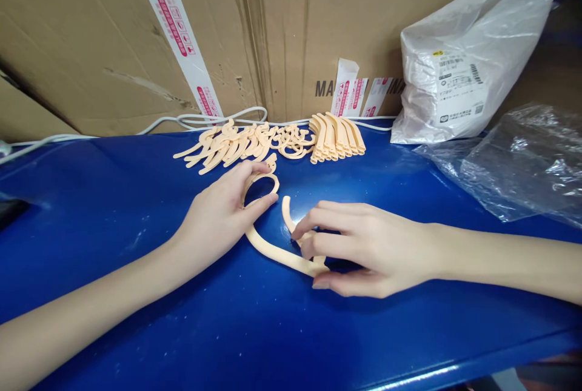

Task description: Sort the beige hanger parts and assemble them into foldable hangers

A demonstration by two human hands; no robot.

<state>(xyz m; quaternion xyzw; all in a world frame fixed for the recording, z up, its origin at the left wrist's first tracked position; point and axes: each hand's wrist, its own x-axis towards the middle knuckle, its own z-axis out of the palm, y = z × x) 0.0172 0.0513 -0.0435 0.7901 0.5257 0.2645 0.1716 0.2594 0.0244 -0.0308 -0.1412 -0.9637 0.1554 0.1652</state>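
Observation:
A beige plastic strap (273, 253) with a ring at one end lies on the blue table (136, 209). My left hand (222, 215) pinches the ring end between thumb and fingers. A short curved hook piece (287, 214) of the same beige sits under the fingertips of my right hand (364, 245), which also presses down on the strap's other end near the middle of the table.
Piles of beige plastic parts (236, 145) and a neat stack of curved pieces (336, 135) lie at the back. Behind them stand cardboard boxes (282, 39) and white cables (213, 119). A white plastic bag (459, 70) and clear plastic film (527, 160) are at right.

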